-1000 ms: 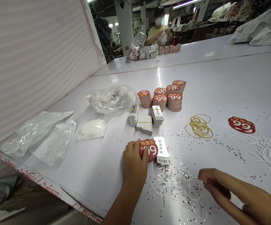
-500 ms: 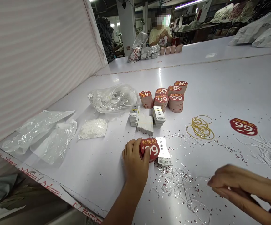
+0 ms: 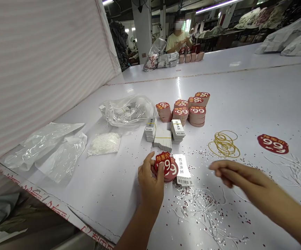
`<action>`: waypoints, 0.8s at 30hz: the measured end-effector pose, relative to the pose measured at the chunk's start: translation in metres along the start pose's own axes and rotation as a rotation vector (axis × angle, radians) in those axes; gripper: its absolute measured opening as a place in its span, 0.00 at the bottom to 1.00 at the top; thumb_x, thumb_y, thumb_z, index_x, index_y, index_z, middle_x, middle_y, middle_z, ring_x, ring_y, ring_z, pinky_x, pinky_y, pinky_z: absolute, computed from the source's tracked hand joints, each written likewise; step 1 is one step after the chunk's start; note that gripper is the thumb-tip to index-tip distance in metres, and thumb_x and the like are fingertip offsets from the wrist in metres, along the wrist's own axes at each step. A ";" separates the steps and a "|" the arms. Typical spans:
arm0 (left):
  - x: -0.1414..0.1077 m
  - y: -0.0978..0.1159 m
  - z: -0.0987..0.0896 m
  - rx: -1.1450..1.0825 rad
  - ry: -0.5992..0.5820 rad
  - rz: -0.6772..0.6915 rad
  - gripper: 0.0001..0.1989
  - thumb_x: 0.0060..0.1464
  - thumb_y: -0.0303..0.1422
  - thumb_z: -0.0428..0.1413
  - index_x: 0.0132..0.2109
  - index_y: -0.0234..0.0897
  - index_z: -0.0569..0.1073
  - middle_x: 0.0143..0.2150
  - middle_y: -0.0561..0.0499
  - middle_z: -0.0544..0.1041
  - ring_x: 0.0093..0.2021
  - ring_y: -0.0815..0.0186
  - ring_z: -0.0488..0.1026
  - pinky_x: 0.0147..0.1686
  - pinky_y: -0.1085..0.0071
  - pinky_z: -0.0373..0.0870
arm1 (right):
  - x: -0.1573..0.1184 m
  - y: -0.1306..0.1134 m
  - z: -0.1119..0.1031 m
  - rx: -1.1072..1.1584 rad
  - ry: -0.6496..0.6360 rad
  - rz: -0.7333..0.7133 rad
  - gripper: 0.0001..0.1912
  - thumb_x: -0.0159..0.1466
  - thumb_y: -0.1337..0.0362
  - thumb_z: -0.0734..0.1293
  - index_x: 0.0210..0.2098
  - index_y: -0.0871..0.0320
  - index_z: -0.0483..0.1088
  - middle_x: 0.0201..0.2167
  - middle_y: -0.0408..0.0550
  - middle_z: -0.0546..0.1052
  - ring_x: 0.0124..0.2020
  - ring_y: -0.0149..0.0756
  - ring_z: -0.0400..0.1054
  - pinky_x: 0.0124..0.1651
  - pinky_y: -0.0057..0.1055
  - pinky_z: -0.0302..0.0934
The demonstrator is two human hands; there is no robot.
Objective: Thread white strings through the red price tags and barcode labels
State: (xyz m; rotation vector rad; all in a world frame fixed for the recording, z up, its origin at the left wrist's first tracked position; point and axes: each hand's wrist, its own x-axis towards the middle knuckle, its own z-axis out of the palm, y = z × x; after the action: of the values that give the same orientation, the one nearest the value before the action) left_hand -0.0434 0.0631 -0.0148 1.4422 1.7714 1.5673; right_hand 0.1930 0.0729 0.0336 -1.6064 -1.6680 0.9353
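Observation:
My left hand (image 3: 151, 178) is closed on a round red price tag (image 3: 163, 160), thumb on its face, lifting it off a short stack of matching tags (image 3: 170, 176). Touching that stack on the right is a pile of white barcode tags (image 3: 183, 168). My right hand (image 3: 230, 173) hovers to the right above the table, slightly blurred, its thumb and fingers pinched together. A thin white string (image 3: 240, 196) trails below its fingers; the grip point itself is hard to make out. Loose white strings (image 3: 205, 205) lie tangled between the hands.
Banded white tag bundles (image 3: 163, 139) and red tag stacks (image 3: 197, 116) stand behind. Yellow rubber bands (image 3: 225, 145), a lone red tag (image 3: 273, 143) and more strings (image 3: 299, 175) lie right. Plastic bags (image 3: 129, 111) are left. A person (image 3: 178, 40) works across the table.
My left hand has raised the top red tag, uncovering the one beneath. My right hand has moved up and left, towards the tags.

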 end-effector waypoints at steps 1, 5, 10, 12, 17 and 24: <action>0.001 0.002 -0.001 -0.039 -0.018 -0.028 0.14 0.62 0.35 0.56 0.53 0.40 0.74 0.40 0.48 0.79 0.39 0.60 0.74 0.43 0.60 0.73 | 0.008 -0.001 0.012 0.002 -0.044 0.009 0.21 0.61 0.43 0.61 0.35 0.52 0.75 0.25 0.47 0.75 0.27 0.42 0.68 0.33 0.38 0.64; 0.003 0.009 -0.005 -0.130 -0.071 -0.061 0.08 0.63 0.36 0.55 0.42 0.38 0.77 0.36 0.49 0.80 0.36 0.63 0.75 0.39 0.66 0.74 | 0.032 0.006 0.049 0.000 -0.130 0.042 0.21 0.62 0.42 0.64 0.27 0.52 0.67 0.22 0.41 0.68 0.25 0.37 0.60 0.29 0.33 0.53; 0.006 0.013 -0.007 -0.168 -0.099 -0.079 0.08 0.63 0.36 0.54 0.40 0.37 0.75 0.33 0.52 0.79 0.33 0.66 0.74 0.35 0.71 0.72 | 0.050 0.018 0.064 0.071 -0.216 0.077 0.22 0.63 0.43 0.67 0.25 0.53 0.61 0.20 0.36 0.61 0.22 0.32 0.54 0.27 0.30 0.46; 0.006 0.014 -0.007 -0.178 -0.102 -0.084 0.08 0.63 0.36 0.54 0.39 0.37 0.75 0.32 0.52 0.78 0.32 0.66 0.73 0.35 0.71 0.71 | 0.055 0.023 0.065 0.112 -0.271 0.084 0.22 0.65 0.45 0.66 0.25 0.53 0.59 0.20 0.34 0.58 0.20 0.29 0.52 0.26 0.29 0.46; 0.004 0.015 -0.008 -0.206 -0.105 -0.097 0.08 0.62 0.36 0.55 0.38 0.37 0.75 0.31 0.53 0.76 0.31 0.67 0.71 0.34 0.71 0.70 | 0.060 0.034 0.062 0.168 -0.340 0.128 0.20 0.70 0.50 0.65 0.28 0.56 0.63 0.20 0.33 0.59 0.19 0.27 0.54 0.25 0.26 0.52; 0.007 0.013 -0.010 -0.265 -0.118 -0.133 0.08 0.61 0.37 0.56 0.39 0.37 0.75 0.33 0.52 0.77 0.33 0.66 0.71 0.35 0.70 0.69 | 0.065 0.036 0.054 0.147 -0.327 0.115 0.25 0.67 0.45 0.67 0.24 0.55 0.61 0.19 0.33 0.60 0.19 0.27 0.54 0.25 0.27 0.52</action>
State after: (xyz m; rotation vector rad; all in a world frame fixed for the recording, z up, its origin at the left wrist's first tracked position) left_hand -0.0484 0.0624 0.0018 1.2385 1.4958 1.5474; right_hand 0.1643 0.1341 -0.0275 -1.5243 -1.6844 1.4086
